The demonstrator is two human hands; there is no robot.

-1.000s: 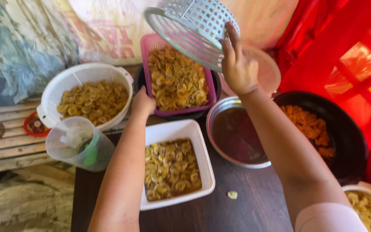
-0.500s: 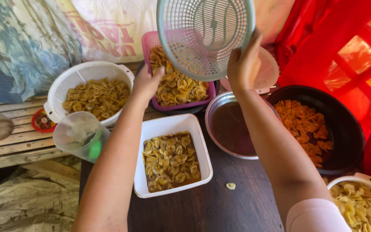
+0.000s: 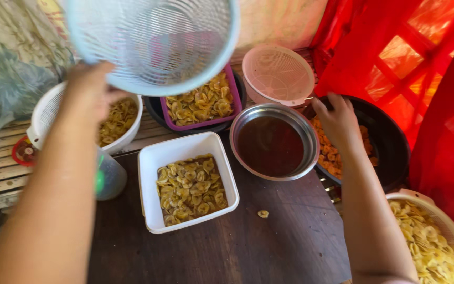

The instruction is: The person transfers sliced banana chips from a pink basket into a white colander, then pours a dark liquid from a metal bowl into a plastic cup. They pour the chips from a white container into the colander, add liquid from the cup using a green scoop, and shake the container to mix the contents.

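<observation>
Strainer (image 3: 153,42): pale blue plastic mesh basket, held high and tilted, mouth toward the camera, above the purple tray (image 3: 202,102) of yellow chips.
Left hand (image 3: 88,89): closed on the strainer's lower rim at one edge only; fingers are hidden behind the rim, so grip depth is not visible.
Right hand (image 3: 337,118): fingers loosely curled and lowered into the black pan (image 3: 390,142), touching or just above the orange chips (image 3: 329,152); whether it pinches anything cannot be told.
Risk, one-handed hold: the strainer may slip or swing, because support is at a single rim point.
Risk, steel bowl (image 3: 274,142): it holds dark liquid just beside the right forearm; a sideways bump could spill it onto the desk (image 3: 269,242).
Risk, white square tub (image 3: 187,181): it sits below the raised strainer; a drop would scatter its chips.
Risk, loose chip (image 3: 262,214): it lies alone on the desk, open to being swept off.
Risk, pink strainer (image 3: 278,73): it rests behind the steel bowl, near the right hand's reach path.
</observation>
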